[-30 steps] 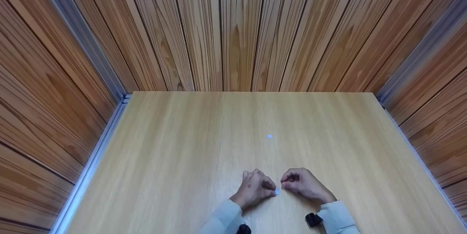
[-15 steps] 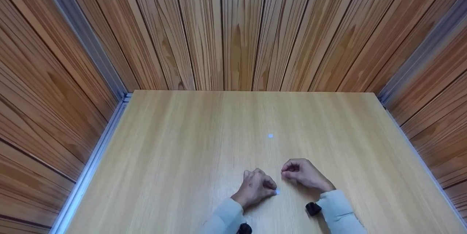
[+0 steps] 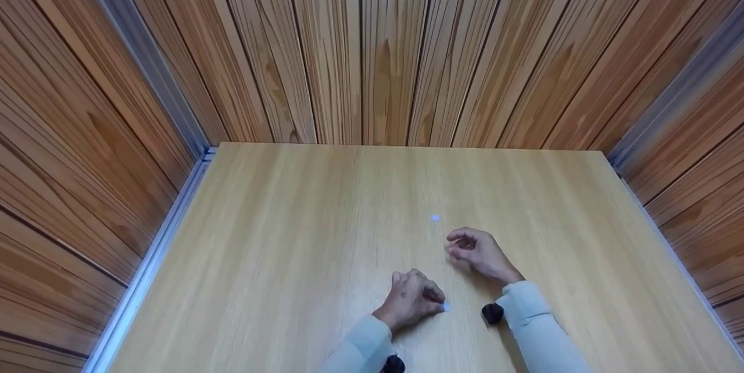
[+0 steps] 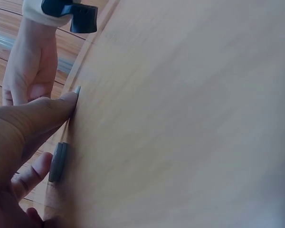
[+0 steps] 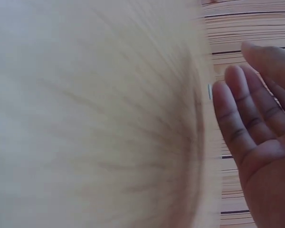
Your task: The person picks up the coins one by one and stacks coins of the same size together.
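My left hand [image 3: 410, 300] is low over the table. Its thumb and forefinger pinch a small pale-blue flat piece [image 3: 446, 307], seen edge-on in the left wrist view as a thin pale sliver [image 4: 78, 89]. Below that thumb, a dark grey disc-like piece [image 4: 58, 162], perhaps two layers, stands near the other fingertips; whether they touch it I cannot tell. The left hand hides it in the head view. My right hand [image 3: 480, 252] hovers further forward with loosely bent fingers and nothing visible in them. Just beyond it lies another small pale square [image 3: 435, 218].
The pale wooden table [image 3: 279, 233] meets wood-plank walls [image 3: 383, 47] at the back and sides. A metal rail [image 3: 157, 239] runs along its left edge. Dark wrist cameras [image 3: 492, 314] sit by both light sleeves.
My right hand has moved forward, away from the left hand and toward the far pale square, and its fingers have loosened. The left hand keeps its pinch in nearly the same place.
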